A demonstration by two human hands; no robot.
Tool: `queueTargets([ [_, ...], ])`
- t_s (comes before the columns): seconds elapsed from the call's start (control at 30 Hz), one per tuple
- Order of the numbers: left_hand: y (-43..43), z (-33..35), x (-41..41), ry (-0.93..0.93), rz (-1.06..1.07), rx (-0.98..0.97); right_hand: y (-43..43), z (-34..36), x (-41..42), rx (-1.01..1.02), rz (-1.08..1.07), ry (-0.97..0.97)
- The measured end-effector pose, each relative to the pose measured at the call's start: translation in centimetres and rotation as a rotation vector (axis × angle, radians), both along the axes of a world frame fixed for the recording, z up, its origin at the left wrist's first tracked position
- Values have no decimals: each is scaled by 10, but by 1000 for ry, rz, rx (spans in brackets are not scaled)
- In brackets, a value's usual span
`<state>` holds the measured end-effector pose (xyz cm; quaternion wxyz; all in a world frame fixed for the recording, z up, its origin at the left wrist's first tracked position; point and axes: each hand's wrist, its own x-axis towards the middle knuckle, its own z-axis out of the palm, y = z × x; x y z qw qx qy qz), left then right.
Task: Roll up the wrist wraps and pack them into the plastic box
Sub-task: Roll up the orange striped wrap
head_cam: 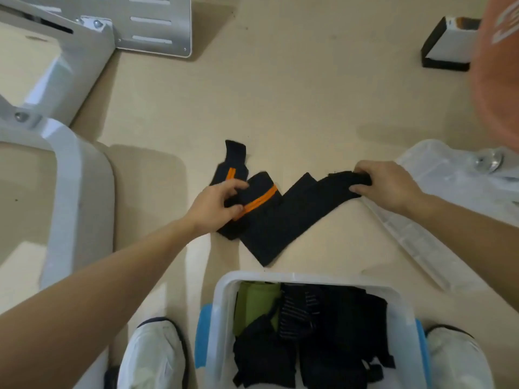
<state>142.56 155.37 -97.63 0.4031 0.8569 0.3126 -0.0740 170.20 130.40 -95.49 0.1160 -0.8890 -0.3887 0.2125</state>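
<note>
A black wrist wrap with orange stripes (280, 217) lies in zigzag folds on the beige floor, in the middle of the view. My left hand (216, 203) pinches its left part near an orange stripe. My right hand (387, 183) grips its right end, which is slightly bunched. Below, near my feet, stands the clear plastic box (224, 304) with blue handles. Inside it lie several wraps, black, striped and green (255, 301), loosely piled.
The clear box lid (438, 209) lies on the floor at the right, under my right forearm. White machine bases (70, 192) stand at the left and a metal plate (157, 26) at the top. A black-and-white block (446, 46) sits at the top right. My white shoes (151, 357) flank the box.
</note>
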Motion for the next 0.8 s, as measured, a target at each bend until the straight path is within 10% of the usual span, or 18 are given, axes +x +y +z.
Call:
queueTargets([
  [0.23, 25, 12, 0, -80, 300, 96, -18, 31, -7, 125, -228, 244],
  [0.43, 36, -14, 40, 151, 4, 120, -34, 48, -17, 450, -510, 572],
  [0.8, 20, 165, 12, -421, 265, -271, -12, 189, -63, 732, -408, 579],
])
